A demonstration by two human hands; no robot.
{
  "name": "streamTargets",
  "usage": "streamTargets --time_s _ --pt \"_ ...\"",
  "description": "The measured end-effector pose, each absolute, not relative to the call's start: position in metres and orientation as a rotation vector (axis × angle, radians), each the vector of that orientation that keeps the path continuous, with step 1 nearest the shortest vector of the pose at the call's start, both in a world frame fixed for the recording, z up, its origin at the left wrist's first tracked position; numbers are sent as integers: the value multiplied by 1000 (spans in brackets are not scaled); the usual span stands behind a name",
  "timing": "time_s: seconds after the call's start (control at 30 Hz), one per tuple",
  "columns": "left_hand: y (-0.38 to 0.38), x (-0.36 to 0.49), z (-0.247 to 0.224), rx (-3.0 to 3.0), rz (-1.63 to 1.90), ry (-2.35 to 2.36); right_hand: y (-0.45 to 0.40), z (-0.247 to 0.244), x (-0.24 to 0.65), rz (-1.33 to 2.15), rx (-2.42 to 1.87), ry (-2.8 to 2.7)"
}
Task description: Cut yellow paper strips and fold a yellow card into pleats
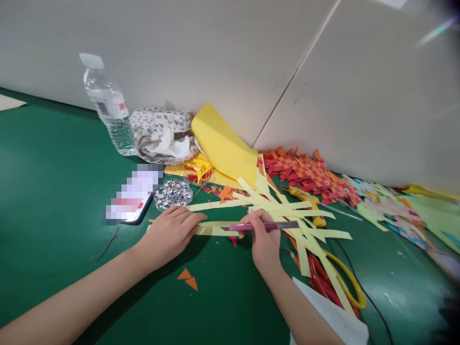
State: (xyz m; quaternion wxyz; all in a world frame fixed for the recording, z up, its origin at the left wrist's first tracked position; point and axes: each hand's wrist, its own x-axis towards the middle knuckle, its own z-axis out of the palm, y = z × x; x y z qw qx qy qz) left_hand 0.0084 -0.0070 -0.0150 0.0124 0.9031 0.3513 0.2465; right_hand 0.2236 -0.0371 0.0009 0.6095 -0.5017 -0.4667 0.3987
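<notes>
With bare left forearm (97, 285) nearest, resting left hand (172, 235), with fingers together, upon pale-yellow paper strip (217, 229) on smooth green table (43, 191), cannot tell if pinching; gripping slim purple utility knife (271, 225) in right hand (266, 247), with blade (224, 228) over this strip.

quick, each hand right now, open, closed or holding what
Left hand: palm down on a pale yellow paper strip; whether it grips cannot be told.
Right hand: closed, holding a purple craft knife.

Paper strips (291, 207) (and orange scraps (192, 283)) show a craft workspace.
</notes>
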Motion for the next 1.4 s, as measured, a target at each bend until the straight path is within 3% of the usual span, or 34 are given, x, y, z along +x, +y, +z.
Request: streamTargets --time_s 0.27,1.4 --pt "-5 9 -16 2734 737 1078 -37 -1 219 1168 -1243 -1108" --pt "-6 11 -13 2726 742 1010 -34 0 220 1079 -1378 -1222"
